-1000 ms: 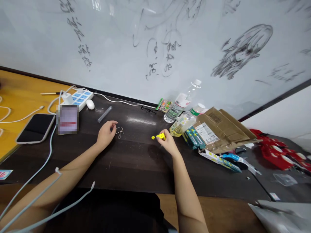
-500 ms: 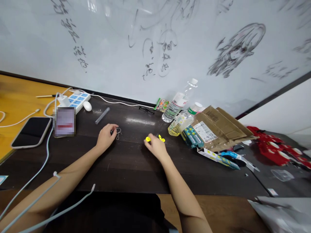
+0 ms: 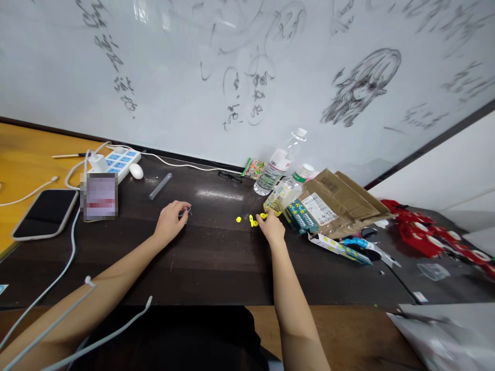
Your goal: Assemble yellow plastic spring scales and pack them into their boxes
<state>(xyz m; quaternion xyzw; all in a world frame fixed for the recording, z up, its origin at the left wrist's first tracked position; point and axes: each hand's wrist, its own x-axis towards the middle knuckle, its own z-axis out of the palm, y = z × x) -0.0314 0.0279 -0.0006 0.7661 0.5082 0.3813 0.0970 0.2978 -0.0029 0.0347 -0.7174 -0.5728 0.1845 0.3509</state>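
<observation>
My left hand rests over the dark table, its thumb and fingers closed on a thin pale string that loops out at the fingertips. My right hand is at the right end of a row of small yellow pieces, its fingers bent down at them. Whether it grips one is too small to tell. A single round yellow piece lies to the left of the row, between my hands.
Behind the right hand stand a water bottle and a bottle with yellow liquid. Right of it are green boxes, a cardboard package and scissors. A clear tube lies behind the left hand.
My right hand has moved right, from the round yellow piece to the far end of the row, uncovering the pieces. My left hand stays about where it was with the string.
</observation>
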